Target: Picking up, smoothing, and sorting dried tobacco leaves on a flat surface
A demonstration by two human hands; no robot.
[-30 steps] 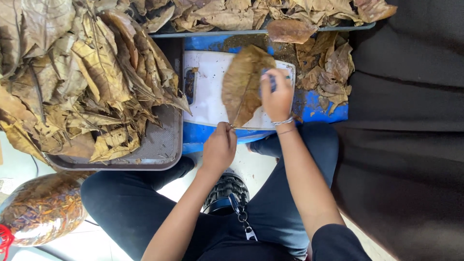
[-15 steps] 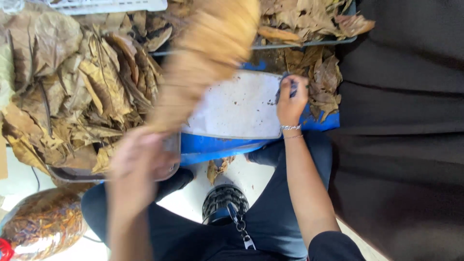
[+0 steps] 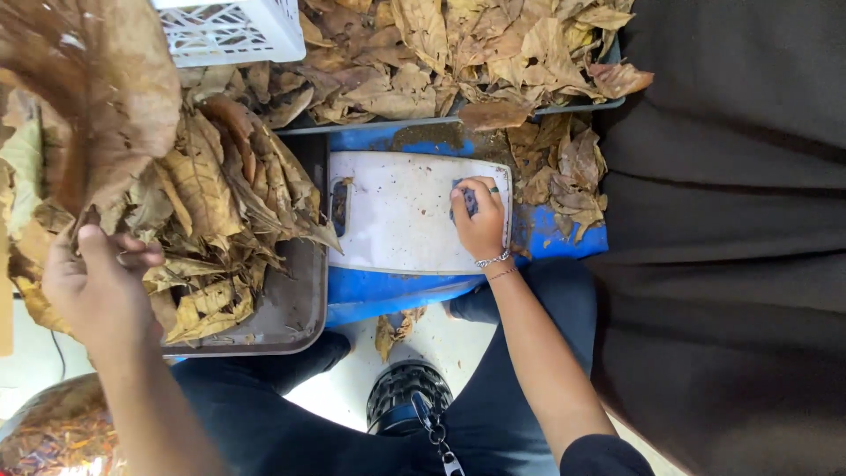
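Holding a big dry brown leaf by its stem end, the left hand is raised at the left of the view, fingers pinched shut on the stem so that the leaf fans up and out toward the top left corner, blurred. Below and beside that hand lies a grey tray heaped with a pile of more dry leaves, tan and yellow-brown, curled and overlapping; the held leaf hangs above that pile, clear of the board.

Over on the right, the right hand rests on a white cutting board, near its right edge. Its fingers are curled closed around a small dark tool, of which only a bit shows between the fingers; what kind of tool it is cannot be told. A thin bracelet circles the wrist. The board is bare of leaves, speckled with brown crumbs, and has a slot handle at its left end. It lies on a blue table, whose top edge carries a smear of brown dust.

Just right of the board sits a small heap of crumpled leaves on the blue surface. Across the top runs a second tray piled with leaves, and a white crate stands at the top left, touching the leaf pile. Dark cloth fills the right side. Under the table, the person's dark trousers and a black shoe show, with a few leaf scraps on the pale floor.
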